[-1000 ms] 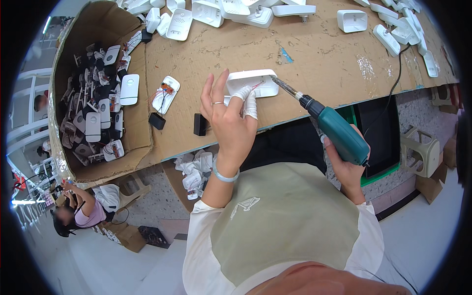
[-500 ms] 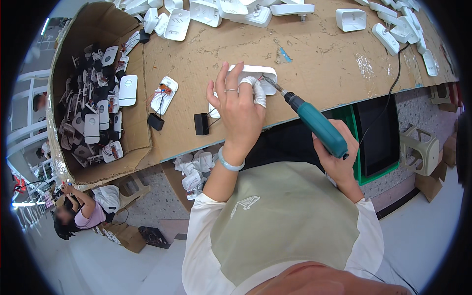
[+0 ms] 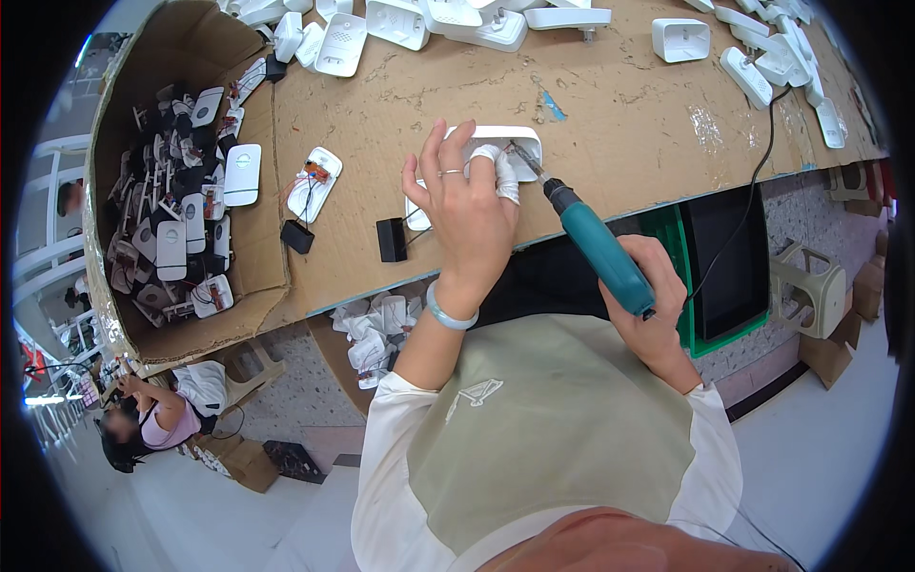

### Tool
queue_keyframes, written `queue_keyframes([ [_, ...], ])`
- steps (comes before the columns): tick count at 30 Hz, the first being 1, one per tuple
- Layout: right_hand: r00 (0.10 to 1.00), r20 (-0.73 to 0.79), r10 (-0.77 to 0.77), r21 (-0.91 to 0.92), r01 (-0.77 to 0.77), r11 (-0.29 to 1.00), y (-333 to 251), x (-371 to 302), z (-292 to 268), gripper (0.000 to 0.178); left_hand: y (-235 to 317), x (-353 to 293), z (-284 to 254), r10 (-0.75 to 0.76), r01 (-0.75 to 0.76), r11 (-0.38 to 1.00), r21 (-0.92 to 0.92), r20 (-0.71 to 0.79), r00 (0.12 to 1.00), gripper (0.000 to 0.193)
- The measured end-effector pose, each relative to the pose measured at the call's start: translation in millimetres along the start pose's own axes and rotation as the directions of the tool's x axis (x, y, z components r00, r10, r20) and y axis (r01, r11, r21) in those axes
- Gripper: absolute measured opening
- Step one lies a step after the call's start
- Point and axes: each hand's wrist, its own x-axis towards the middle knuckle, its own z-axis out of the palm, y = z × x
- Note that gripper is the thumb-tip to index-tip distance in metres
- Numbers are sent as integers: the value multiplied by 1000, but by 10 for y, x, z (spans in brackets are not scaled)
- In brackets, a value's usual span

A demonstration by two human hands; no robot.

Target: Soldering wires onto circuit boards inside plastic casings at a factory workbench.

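My left hand (image 3: 469,205), with white wrapping on the fingers nearest the tool, steadies a white plastic housing (image 3: 527,143) on the cardboard-covered bench. Its other fingers stretch over the housing's left part and hide it. My right hand (image 3: 658,300) grips a teal electric screwdriver (image 3: 605,250) with a black collar. The screwdriver slants up to the left, and its thin metal tip reaches into the housing beside the wrapped fingers. What the tip touches is too small to make out. Left of my left wrist lies a black block (image 3: 392,239) on a wire, by a partly covered white piece.
A large carton (image 3: 262,310) at left holds many white covers with wires and boards. A white cover with a circuit board (image 3: 315,181) lies beside it. White housings (image 3: 398,24) crowd the far edge. A black cord (image 3: 762,162) hangs over the right edge, near a green-rimmed tray (image 3: 701,329).
The rear end of the screwdriver and my right hand have shifted slightly left and down, so the tool stands a little steeper. My left hand stays at the housing.
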Motion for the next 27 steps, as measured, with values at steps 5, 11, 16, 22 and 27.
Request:
queue_keyframes([
  [5,1000,3,3,-25,-2,1000,-30,-2,2,31,4,-5,0,-1,1,1000,6,3,1000,15],
  [11,999,25,24,-16,-24,1000,-53,21,-10,29,4,2,10,-3,3,1000,10,-3,1000,15],
  [16,999,53,-8,-53,11,999,2,-5,-24,38,7,-9,9,-4,4,1000,19,-3,1000,15],
  [22,999,31,31,-44,-29,999,-62,23,-26,29,10,-3,-4,-9,9,1000,-9,1,1000,16],
  [27,999,1,-38,-50,38,998,-4,17,-4,42,9,-7,-5,-12,12,1000,-18,7,1000,16],
])
